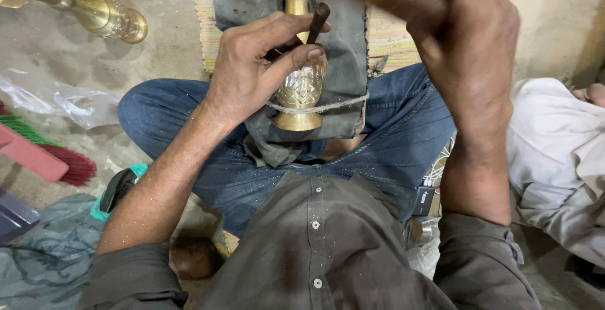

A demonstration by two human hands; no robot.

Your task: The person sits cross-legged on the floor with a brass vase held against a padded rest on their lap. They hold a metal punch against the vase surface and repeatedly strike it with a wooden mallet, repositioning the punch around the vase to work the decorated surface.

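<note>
An engraved brass vase [301, 89] lies on a grey cloth [343, 45] across my lap, tied down by a thin string [334, 104]. My left hand [252, 64] rests on the vase and pinches a short dark chisel [317, 22] against its body. Raised above and to the right, my right hand [463, 45] is closed in a fist. What it grips is blurred and mostly out of view.
Finished brass vases [104, 14] lie on the concrete floor at top left. A crumpled plastic bag [57, 99] and a red broom [44, 155] are at left. A woven mat [387, 39] lies under the cloth. White cloth [554, 146] is at right.
</note>
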